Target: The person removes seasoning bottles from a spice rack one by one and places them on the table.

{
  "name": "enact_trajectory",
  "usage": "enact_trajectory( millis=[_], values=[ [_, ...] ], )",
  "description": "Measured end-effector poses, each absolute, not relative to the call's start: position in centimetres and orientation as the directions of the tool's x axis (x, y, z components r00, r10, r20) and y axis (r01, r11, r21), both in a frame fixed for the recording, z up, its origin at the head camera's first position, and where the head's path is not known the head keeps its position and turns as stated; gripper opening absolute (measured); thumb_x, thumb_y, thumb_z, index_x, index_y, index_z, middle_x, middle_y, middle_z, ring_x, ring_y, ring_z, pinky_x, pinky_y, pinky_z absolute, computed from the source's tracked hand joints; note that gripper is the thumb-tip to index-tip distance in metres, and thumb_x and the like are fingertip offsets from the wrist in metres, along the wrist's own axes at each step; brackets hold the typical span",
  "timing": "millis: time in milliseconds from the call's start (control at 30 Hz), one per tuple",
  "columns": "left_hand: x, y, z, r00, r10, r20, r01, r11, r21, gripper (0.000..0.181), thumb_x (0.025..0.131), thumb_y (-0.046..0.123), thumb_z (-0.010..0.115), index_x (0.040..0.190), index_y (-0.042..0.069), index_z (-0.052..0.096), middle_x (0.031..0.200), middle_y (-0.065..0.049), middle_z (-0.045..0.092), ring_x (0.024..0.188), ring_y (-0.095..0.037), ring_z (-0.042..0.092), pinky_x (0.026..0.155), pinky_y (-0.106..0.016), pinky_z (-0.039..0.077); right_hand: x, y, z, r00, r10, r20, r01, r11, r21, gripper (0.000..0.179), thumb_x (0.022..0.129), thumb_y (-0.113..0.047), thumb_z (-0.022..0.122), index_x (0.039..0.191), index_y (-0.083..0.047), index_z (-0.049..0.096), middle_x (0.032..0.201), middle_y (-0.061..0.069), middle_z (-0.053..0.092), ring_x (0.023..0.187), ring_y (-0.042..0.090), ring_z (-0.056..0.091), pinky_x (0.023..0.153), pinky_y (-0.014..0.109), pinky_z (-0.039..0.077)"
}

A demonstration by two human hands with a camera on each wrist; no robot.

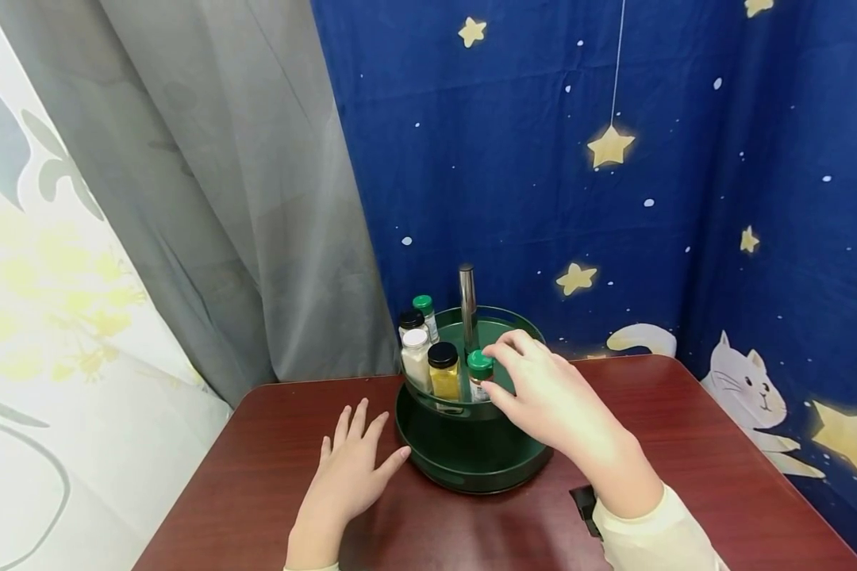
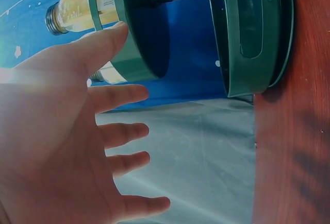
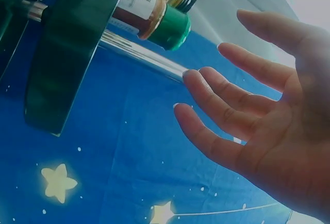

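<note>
R hand [image 1: 543,392] is held just beside front green-capped jar [image 1: 480,367], fingers spread, nothing gripped; gap is seen in R wrist view. Jar is stood upright at front of upper tray [image 1: 498,327], R of black-capped yellow jar [image 1: 445,379], nr metal pole [image 1: 467,301]. L hand [image 1: 350,476] is spread, nothing held, nr lower tray [image 1: 471,452]; contact can't be told.

Dk grn rack [image 1: 474,480], red-brn table [image 1: 257,460]

By upper tray's [image 1: 471,411] front edge, blk-capped jar [image 1: 445,383] is showing ylw, grn-capped jar [image 1: 480,366] brn-red; at left edge, wht-capped jar [image 1: 416,368] is showing wht. Blue curtain [image 1: 514,198] is sporting ylw stars, wht dots.
</note>
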State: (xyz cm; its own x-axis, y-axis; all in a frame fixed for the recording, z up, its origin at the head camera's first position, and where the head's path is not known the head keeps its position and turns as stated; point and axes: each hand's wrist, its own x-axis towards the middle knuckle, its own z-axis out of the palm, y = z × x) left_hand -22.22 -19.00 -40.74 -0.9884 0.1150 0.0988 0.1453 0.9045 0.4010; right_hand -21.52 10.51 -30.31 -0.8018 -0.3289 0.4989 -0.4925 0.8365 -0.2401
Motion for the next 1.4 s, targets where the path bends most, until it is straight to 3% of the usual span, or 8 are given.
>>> enact_trajectory(
  millis=[167,367,533,800,1200,1400],
  values=[
    [-22.2,-19.0,-40.8,-0.988,0.119,0.102,0.150,0.904,0.401,0.072,0.102,0.057,0.065,0.158,0.014,0.051,0.177,-0.017,0.023,0.165,-0.047,0.014,0.121,-0.083,0.018,-21.7,9.9,-30.4,-0.809,-0.337,0.481,-0.491,0.838,-0.239,0.040,0.098,-0.030,0.079,0.133,-0.012,0.072,0.132,0.009,0.066,0.099,0.022,0.071,0.089,0.043,0.063],
    [-22.2,-19.0,-41.0,-0.987,0.123,0.103,0.154,0.904,0.400,0.070,0.102,0.057,0.065,0.157,0.014,0.053,0.177,-0.017,0.025,0.165,-0.047,0.015,0.120,-0.083,0.019,-22.1,9.4,-30.8,-0.833,-0.335,0.440,-0.477,0.838,-0.265,0.050,0.100,-0.030,0.077,0.145,-0.013,0.066,0.159,0.016,0.053,0.132,0.035,0.065,0.101,0.053,0.060],
    [-22.1,-18.8,-40.9,-0.987,0.123,0.099,0.153,0.902,0.405,0.069,0.102,0.056,0.065,0.156,0.014,0.054,0.177,-0.018,0.025,0.165,-0.047,0.016,0.120,-0.083,0.020,-22.4,9.1,-31.3,-0.834,-0.342,0.432,-0.480,0.836,-0.264,0.056,0.100,-0.028,0.076,0.152,-0.014,0.060,0.169,0.017,0.042,0.135,0.037,0.062,0.100,0.052,0.061],
    [-22.2,-18.8,-40.8,-0.987,0.124,0.101,0.155,0.902,0.404,0.069,0.102,0.056,0.065,0.156,0.014,0.054,0.176,-0.018,0.026,0.165,-0.047,0.016,0.120,-0.083,0.020,-22.5,8.8,-32.0,-0.837,-0.356,0.415,-0.480,0.842,-0.246,0.057,0.101,-0.023,0.075,0.154,-0.011,0.057,0.170,0.019,0.041,0.143,0.047,0.056,0.107,0.057,0.057],
    [-22.1,-18.8,-40.9,-0.989,0.121,0.088,0.147,0.897,0.417,0.070,0.102,0.056,0.065,0.156,0.015,0.054,0.176,-0.017,0.027,0.165,-0.047,0.016,0.121,-0.082,0.019,-22.8,8.5,-32.7,-0.847,-0.367,0.384,-0.472,0.852,-0.228,0.059,0.098,-0.018,0.078,0.152,-0.008,0.057,0.164,0.018,0.048,0.139,0.041,0.061,0.108,0.057,0.056],
    [-22.3,-18.9,-41.1,-0.989,0.122,0.086,0.147,0.897,0.418,0.069,0.102,0.056,0.065,0.156,0.015,0.054,0.176,-0.017,0.027,0.164,-0.047,0.017,0.121,-0.082,0.019,-22.8,8.5,-32.8,-0.823,-0.372,0.428,-0.489,0.849,-0.201,0.055,0.096,-0.017,0.080,0.146,-0.005,0.060,0.156,0.019,0.056,0.131,0.039,0.066,0.103,0.055,0.059]
  ],
)
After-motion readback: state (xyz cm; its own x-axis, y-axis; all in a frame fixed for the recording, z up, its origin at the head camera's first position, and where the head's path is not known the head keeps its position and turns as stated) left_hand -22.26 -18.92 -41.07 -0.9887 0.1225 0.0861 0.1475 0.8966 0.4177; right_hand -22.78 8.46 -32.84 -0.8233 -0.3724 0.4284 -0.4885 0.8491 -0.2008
